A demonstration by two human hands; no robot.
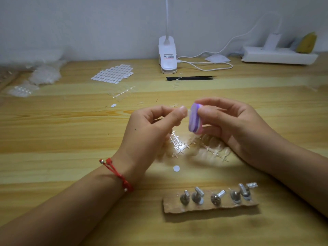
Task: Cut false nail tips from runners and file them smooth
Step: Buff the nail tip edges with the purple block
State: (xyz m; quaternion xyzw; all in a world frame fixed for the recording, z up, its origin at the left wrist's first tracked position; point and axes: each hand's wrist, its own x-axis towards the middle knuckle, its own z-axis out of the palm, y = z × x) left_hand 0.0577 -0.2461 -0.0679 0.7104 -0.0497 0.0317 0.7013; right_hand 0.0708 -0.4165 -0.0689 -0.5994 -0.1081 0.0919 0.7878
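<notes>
Two forearms are shown bare up to the hands; a red cord bracelet [116, 173] is worn round the left wrist; it is made of doubled strands and is knotted near each end; small silvery beads [101, 161] are threaded on it; a short, plain thumbnail is seen on the left hand [150, 125]; the right hand [236, 125] is likewise bare.

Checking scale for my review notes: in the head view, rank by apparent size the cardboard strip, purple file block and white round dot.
Largest to smallest:
cardboard strip
purple file block
white round dot
The strip lies nearest the camera.
</notes>
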